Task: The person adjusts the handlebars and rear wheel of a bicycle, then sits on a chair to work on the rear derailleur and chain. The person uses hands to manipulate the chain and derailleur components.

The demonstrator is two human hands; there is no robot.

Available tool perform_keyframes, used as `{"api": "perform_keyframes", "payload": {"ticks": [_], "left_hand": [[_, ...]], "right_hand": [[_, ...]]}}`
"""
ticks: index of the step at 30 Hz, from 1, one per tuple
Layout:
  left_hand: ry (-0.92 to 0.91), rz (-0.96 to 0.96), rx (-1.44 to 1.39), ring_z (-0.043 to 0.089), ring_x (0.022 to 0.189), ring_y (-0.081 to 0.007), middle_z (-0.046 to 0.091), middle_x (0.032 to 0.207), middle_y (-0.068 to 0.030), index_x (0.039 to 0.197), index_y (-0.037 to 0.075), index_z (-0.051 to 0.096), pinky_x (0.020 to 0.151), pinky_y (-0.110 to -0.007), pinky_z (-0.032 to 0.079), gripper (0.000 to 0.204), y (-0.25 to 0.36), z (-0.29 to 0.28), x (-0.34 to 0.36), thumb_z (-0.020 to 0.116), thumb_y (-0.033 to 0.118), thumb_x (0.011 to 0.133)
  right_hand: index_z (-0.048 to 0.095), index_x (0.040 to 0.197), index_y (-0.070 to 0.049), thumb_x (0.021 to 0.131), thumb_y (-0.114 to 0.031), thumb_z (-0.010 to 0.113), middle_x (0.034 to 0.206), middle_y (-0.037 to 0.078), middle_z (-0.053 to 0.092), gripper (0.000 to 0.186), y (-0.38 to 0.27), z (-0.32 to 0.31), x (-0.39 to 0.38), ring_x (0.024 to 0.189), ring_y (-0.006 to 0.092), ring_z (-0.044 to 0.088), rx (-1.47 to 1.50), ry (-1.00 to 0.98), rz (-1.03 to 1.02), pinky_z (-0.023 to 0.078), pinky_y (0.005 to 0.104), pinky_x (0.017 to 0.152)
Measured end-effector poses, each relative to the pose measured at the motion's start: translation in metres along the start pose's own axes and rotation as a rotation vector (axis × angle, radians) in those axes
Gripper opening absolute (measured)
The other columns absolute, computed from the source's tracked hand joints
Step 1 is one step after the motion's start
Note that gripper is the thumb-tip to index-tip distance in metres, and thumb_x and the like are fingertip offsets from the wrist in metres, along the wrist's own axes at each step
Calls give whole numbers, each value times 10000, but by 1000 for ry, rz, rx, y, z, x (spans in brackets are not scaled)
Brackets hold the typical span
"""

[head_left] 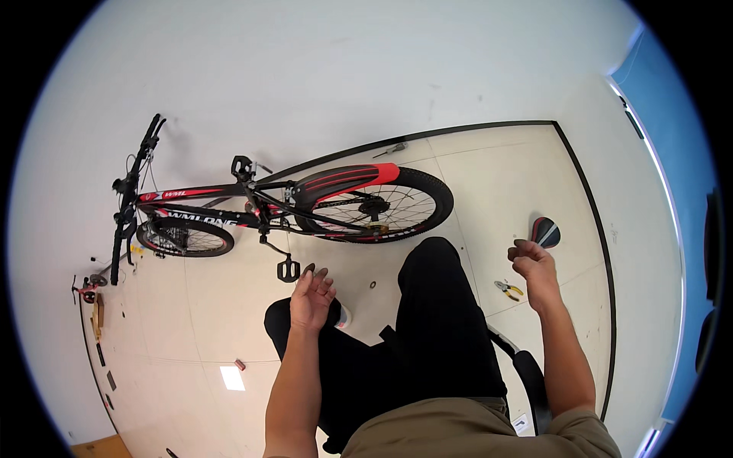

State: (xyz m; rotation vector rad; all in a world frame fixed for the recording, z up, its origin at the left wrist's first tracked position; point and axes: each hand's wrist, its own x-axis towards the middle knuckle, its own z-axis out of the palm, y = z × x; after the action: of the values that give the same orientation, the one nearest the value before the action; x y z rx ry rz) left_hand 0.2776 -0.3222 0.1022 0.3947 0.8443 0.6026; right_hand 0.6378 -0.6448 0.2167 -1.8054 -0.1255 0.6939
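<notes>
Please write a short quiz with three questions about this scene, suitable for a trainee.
1. True or false: the bicycle has its saddle mounted on the seat post.
2. Multiple choice: which thing lies on the floor closest to the right hand? A) the pliers with yellow handles B) the small red object C) the screwdriver
3. Short answer: is the left hand holding anything?

Key
1. False. The saddle lies on the floor, near the right hand.
2. A.
3. No. Its palm is open and empty, near the bicycle's pedal.
</notes>
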Motion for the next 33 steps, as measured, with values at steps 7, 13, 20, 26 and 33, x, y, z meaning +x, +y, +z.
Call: {"api": "perform_keyframes", "payload": {"ticks": [7,13,20,26,33], "left_hand": [[-68,33,-86,682,948,-257,709,1151,-115,1274,143,573,803,-414,571,314,-7,-2,-7,676,253,999],[-48,-19,-32,688,943,-257,698,1164,-128,1310,125,534,799,-406,573,350,-14,-1,-27,666,230,1004],[-61,6,-14,685,934,-245,684,1177,-124,1371,115,504,815,-394,571,434,-9,3,-27,680,239,995],[-80,5,12,686,932,-243,688,1171,-123,1344,125,524,806,-397,571,403,-11,3,-24,682,244,992],[-76,-12,42,697,932,-237,720,1127,-100,1296,129,559,829,-399,561,312,-23,18,-21,633,252,1019]], "right_hand": [[580,1369,68,852,-45,587,1261,175,681,529,-43,34,-69,1209,249,614,84,12,-55,447,386,1051],[569,1386,60,864,-47,574,1228,164,688,534,-3,36,-72,1157,240,627,-18,92,-38,470,369,991],[561,1370,100,865,-44,564,1194,168,689,526,2,35,-48,1099,237,641,39,34,-67,488,363,975],[557,1374,104,873,-51,558,1200,180,685,524,-3,35,-50,1106,250,651,46,51,-72,499,369,980],[556,1371,109,870,-48,569,1193,185,690,525,-1,16,-50,1103,254,663,75,80,-75,506,370,973]]}}
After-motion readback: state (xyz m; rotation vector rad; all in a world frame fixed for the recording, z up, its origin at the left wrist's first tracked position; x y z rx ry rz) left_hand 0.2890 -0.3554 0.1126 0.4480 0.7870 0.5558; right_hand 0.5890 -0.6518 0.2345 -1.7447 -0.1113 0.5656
